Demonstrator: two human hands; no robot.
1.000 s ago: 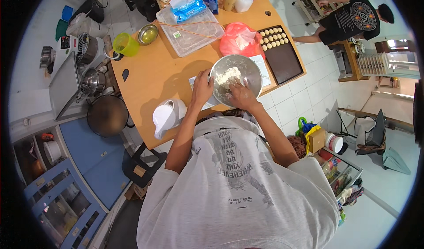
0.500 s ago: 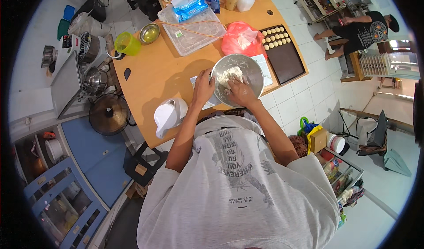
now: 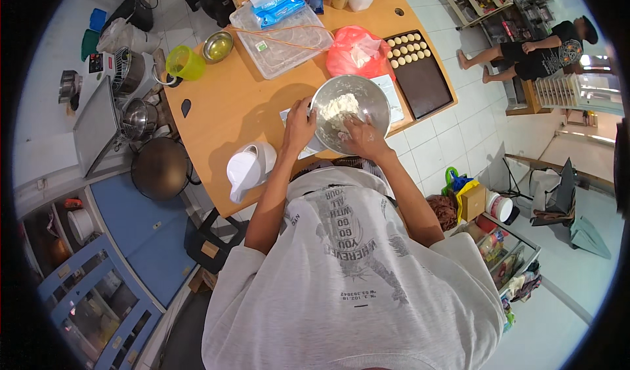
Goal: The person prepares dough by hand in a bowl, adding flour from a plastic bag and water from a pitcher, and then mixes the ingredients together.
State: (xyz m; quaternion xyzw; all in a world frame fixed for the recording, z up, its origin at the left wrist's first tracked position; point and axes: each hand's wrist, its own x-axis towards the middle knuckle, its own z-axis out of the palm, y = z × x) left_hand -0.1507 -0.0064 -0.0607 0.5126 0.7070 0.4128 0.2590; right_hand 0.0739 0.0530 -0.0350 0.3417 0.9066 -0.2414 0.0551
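A steel mixing bowl [image 3: 374, 111] with a pale floury dough [image 3: 342, 104] in it sits near the table's front edge, over a pale sheet [image 3: 384, 86]. My left hand [image 3: 298, 126] is closed on the bowl's left rim. Inside the bowl is my right hand [image 3: 361, 136], fingers bent into the dough with some white flour on them; the fingertips are partly hidden. A white jug [image 3: 256, 162] stands left of my forearm. Behind the bowl lies a red plastic bag [image 3: 354, 45], beside a dark baking tray [image 3: 430, 94] with several small round dough pieces.
The wooden table [image 3: 216, 121] also holds a green cup [image 3: 186, 63], small steel bowl [image 3: 217, 47], plastic container [image 3: 275, 48] and tissue pack [image 3: 279, 12]. A large pan [image 3: 159, 168] and steel pots [image 3: 140, 119] are left; another person [image 3: 551, 52] stands right, by shelving.
My hands and the bowl have shifted very slightly upward in view, the right hand's fingers still in the dough. The other person has changed posture and arm position at the right.
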